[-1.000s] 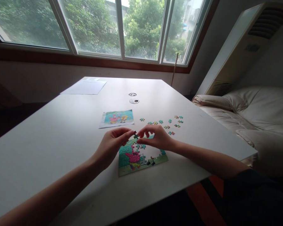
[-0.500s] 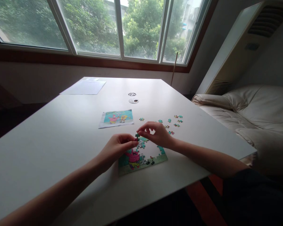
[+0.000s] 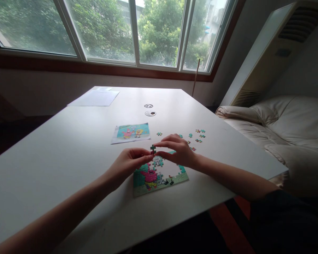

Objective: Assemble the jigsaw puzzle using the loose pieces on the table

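Note:
A small green puzzle piece is pinched between the fingertips of my left hand and my right hand, just above a partly built cartoon jigsaw lying on the white table. Both hands are closed in a pinch on that piece. Several loose pieces lie scattered to the right, behind my right hand. A printed reference picture of the same cartoon lies flat beyond the jigsaw.
A sheet of paper rests at the table's far left. Two round cable ports sit mid-table. Windows run along the back wall. A cream sofa stands right of the table, below a white unit.
The piece passed to my left hand and dipped toward the jigsaw half a second ago. Now both hands pinch it again, slightly higher.

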The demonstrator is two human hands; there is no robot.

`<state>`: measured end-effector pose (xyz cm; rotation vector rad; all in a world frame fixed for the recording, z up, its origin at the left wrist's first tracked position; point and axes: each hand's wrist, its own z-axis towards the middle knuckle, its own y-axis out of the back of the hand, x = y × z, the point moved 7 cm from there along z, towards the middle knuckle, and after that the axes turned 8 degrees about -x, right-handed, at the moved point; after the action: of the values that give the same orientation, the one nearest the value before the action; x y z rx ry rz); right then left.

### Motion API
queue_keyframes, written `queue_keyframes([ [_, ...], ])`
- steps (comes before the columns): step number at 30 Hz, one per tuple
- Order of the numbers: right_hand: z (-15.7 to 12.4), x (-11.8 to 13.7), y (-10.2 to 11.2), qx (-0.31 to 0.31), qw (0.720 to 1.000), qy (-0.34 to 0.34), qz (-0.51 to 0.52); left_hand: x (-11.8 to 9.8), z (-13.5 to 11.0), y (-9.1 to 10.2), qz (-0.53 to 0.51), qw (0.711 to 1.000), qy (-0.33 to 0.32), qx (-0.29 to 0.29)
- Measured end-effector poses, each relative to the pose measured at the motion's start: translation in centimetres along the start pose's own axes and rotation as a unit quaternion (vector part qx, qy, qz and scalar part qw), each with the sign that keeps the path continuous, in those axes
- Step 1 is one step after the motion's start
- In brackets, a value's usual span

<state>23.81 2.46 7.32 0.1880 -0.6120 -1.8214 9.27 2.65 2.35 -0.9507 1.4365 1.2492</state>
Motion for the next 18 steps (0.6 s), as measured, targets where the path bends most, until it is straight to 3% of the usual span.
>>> queue_keyframes([
  [3,0.0,-0.4,-0.1,0.018,1.000,-0.015,-0.015,-0.9,0.4,1.5,0.135,0.986,-0.094,-0.007],
  [7,-0.1,-0.5,0.0,0.021,1.000,-0.022,-0.010,-1.4,0.8,3.1,0.329,0.920,-0.210,-0.031],
  [11,-0.5,-0.5,-0.4,0.022,0.999,-0.046,0.016,-1.0,0.9,3.2,0.375,0.888,-0.267,-0.002],
  [18,-2.3,-1.3,-3.4,0.165,0.973,-0.152,0.053,0.1,0.7,2.7,0.400,0.865,-0.295,0.071],
])
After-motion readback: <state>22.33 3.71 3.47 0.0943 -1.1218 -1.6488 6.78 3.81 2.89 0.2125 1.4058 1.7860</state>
